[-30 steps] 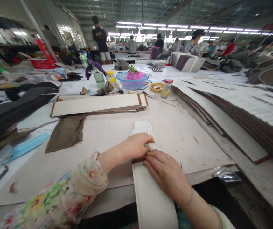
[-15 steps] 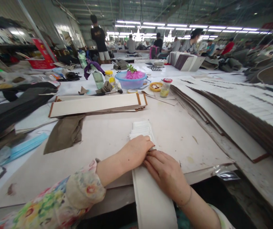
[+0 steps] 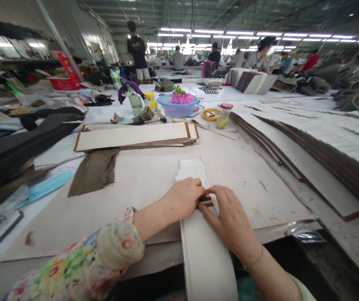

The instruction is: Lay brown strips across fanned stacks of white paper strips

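A stack of long white strips with brown end edges (image 3: 209,255) runs from the table's front edge toward me. Beyond my hands, white strip ends lie fanned in steps (image 3: 190,168). My left hand (image 3: 187,198) is closed over the stack's left side, its fingertips at the brown edges. From the right, my right hand (image 3: 229,221) takes the same edges between thumb and fingers. Brown bands show in the gap between its thumb and forefinger. What lies under the left fingers is hidden.
More white strips (image 3: 132,137) lie across the table behind, beside a brown cloth piece (image 3: 93,172). A blue basin (image 3: 178,108), a glass jar (image 3: 223,117) and a yellow dish (image 3: 210,115) stand farther back. Long layered strips (image 3: 311,146) fill the right side. People work beyond.
My right hand's thumb and fingers have spread apart, uncovering brown bands between them. The left hand stays over the stack. The whole view has shifted slightly.
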A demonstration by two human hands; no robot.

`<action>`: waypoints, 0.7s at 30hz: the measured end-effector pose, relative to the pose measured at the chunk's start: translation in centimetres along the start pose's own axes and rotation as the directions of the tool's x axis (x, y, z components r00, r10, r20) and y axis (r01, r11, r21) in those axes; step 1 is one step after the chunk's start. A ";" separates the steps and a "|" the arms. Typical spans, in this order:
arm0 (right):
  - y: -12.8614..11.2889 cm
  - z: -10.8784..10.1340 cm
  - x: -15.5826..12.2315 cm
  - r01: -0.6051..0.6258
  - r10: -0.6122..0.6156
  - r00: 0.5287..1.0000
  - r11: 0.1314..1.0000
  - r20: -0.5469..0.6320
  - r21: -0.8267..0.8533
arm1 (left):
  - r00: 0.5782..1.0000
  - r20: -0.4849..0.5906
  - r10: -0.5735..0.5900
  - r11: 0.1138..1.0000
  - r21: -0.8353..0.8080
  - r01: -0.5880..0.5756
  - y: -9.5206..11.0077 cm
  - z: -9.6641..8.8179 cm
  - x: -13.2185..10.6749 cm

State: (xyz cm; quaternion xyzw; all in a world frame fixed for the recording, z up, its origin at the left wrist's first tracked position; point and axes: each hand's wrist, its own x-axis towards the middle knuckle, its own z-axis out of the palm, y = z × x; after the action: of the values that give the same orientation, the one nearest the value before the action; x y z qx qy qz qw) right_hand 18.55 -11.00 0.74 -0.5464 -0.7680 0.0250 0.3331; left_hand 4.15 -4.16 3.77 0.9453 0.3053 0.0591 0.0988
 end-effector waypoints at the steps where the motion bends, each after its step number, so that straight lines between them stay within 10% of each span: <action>1: 0.2 0.1 0.0 0.002 -0.002 1.000 1.000 -0.005 -0.004 | 1.000 -0.009 -0.007 1.000 -0.020 0.007 -0.2 0.2 0.0; 21: 0.8 -0.1 0.5 0.070 -0.049 0.985 0.990 0.167 -0.123 | 0.997 -0.054 -0.056 0.951 -0.307 0.037 -2.3 0.0 -2.3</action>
State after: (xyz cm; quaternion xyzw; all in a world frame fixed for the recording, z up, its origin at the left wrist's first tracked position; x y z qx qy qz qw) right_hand 19.18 -10.26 0.78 -0.5395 -0.8089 0.0105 0.2336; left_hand 1.03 -3.66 3.09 0.9088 0.3177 0.1327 0.2358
